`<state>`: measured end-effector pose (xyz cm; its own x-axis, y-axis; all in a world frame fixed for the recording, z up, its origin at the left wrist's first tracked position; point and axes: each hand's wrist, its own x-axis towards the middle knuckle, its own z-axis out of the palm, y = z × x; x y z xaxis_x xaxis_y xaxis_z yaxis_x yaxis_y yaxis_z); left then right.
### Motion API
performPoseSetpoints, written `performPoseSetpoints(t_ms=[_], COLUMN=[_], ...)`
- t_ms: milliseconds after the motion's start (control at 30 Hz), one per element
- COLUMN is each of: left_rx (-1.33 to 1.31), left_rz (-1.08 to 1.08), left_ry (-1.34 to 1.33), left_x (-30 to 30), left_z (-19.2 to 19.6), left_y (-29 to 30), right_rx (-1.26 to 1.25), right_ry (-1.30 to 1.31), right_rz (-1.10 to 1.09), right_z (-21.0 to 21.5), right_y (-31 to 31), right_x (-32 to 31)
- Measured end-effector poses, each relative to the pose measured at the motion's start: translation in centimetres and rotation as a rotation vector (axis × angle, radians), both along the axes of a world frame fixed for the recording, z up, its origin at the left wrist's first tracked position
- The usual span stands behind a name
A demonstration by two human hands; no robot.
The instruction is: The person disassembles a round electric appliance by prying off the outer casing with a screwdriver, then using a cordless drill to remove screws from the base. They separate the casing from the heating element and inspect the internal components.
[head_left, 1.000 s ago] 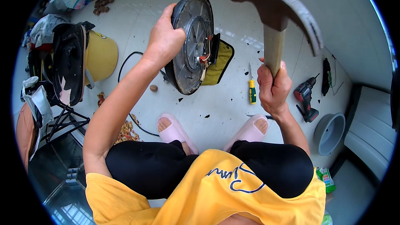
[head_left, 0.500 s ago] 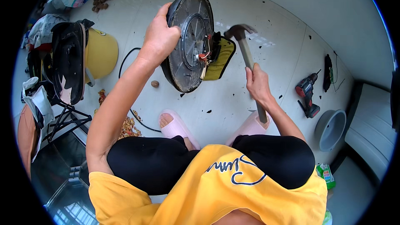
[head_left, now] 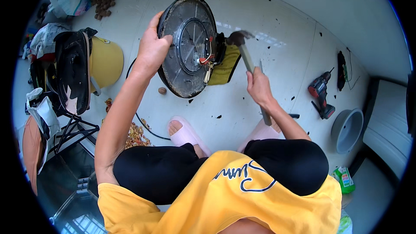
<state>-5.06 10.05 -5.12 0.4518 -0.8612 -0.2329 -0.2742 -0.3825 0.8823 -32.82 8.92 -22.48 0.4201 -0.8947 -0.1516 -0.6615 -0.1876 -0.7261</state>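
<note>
My left hand [head_left: 155,51] grips the left rim of a round, dark, dirty disc-shaped appliance base [head_left: 184,39], thumb on its face and fingers behind. The disc is tilted up on edge, with a ring at its middle and red and white wires [head_left: 207,58] with connectors on its right side. My right hand [head_left: 259,87] is closed around the handle of a claw hammer [head_left: 245,54]. The hammer's dark head is raised close to the disc's right side; whether it touches is hard to tell. An olive-green piece with black edging [head_left: 224,69] shows behind the disc.
Right: a cordless drill [head_left: 320,93], a grey basin [head_left: 347,131]. Left: a yellow bucket [head_left: 107,65], a black padded seat [head_left: 73,73], walnut shells [head_left: 136,135], a black cord [head_left: 130,68]. Walnuts [head_left: 106,0] lie far left, one nut [head_left: 162,90] near the disc. Dark fragments dot the floor.
My left hand and the disc have shifted slightly left and down, the disc's face turning more toward me. The hammer has moved left, its head nearer the disc's wired side.
</note>
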Motion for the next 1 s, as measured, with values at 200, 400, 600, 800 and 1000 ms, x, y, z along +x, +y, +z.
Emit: performPoseSetpoints(t_ms=[200,400,600,800,1000], left_rx=[-0.009,-0.008,-0.023,0.065,0.269], left_rz=[0.013,0.013,-0.029,-0.029,0.029], left_ry=[0.024,-0.05,-0.024,0.067,0.135], left_x=[0.1,-0.3,-0.5,-1.6,-2.1], left_z=[-0.2,-1.2,-0.9,2.2,2.6], left_y=[0.8,-0.1,0.2,0.0,-1.9], right_rx=[-0.241,-0.121,-0.078,-0.109,-0.013], right_ry=[-0.381,0.055,-0.045,-0.194,-0.204], right_rz=[-0.094,0.113,0.04,-0.049,0.0], right_z=[11.4,2.7,3.5,8.0,6.0], right_y=[-2.5,-1.2,-1.6,-2.7,0.8], right_x=[1.9,2.4,3.4,0.5,-1.9])
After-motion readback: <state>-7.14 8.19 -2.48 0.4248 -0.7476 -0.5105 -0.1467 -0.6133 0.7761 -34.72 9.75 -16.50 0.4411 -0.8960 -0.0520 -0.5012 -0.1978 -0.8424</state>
